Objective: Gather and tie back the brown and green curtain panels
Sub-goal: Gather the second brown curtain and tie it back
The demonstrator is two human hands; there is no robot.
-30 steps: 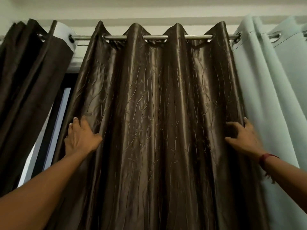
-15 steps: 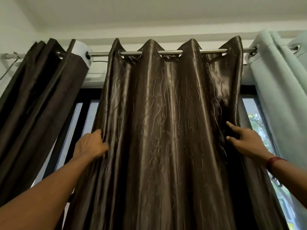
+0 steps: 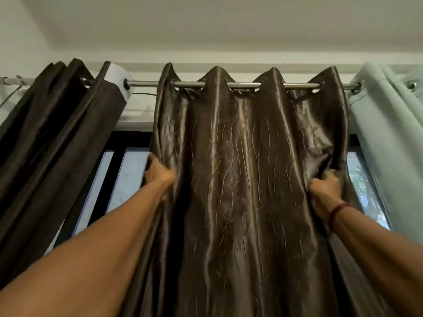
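Note:
A shiny brown curtain panel [image 3: 247, 170] with a thin vine pattern hangs by eyelets from a metal rod [image 3: 146, 83]. My left hand [image 3: 159, 175] grips its left edge, fingers wrapped behind the fabric. My right hand [image 3: 324, 191] grips its right edge, bunching the cloth; a red band sits on that wrist. A pale green curtain panel [image 3: 386, 138] hangs at the far right, untouched. A darker matte brown panel [image 3: 57, 138] hangs bunched at the left.
A dark-framed window [image 3: 119, 179] shows in the gaps on both sides of the shiny panel. The white ceiling [image 3: 206, 26] and wall run above the rod. A thin cord [image 3: 9, 97] hangs near the rod's left end.
Both hands went from lying flat on the shiny brown panel to gripping its edges and drawing them inward. The panel is narrower, and window shows on both sides. The view tilted upward.

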